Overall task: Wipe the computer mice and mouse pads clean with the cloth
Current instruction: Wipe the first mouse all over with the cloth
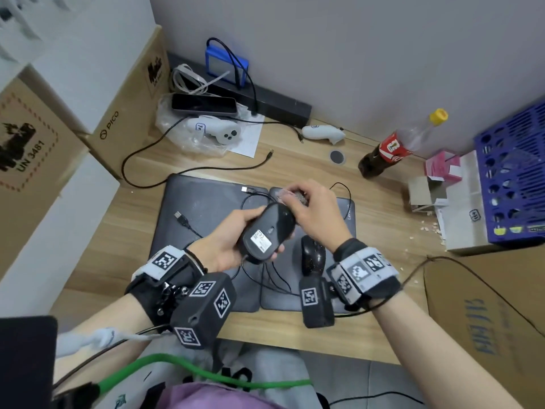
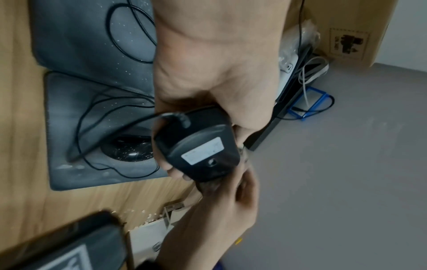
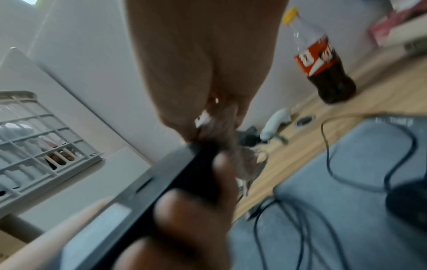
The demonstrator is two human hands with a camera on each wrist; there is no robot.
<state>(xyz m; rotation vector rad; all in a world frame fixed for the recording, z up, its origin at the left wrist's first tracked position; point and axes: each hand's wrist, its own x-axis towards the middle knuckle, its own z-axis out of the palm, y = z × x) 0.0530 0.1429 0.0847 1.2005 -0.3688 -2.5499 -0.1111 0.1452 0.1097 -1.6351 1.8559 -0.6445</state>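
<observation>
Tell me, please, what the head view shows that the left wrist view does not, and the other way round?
Only the head view shows the cola bottle, the blue crate and the phone. Only the left wrist view shows the grey floor. Both show the left hand gripping the upturned mouse, the right hand at its front end, the second mouse lying on the speckled mouse pads.
</observation>
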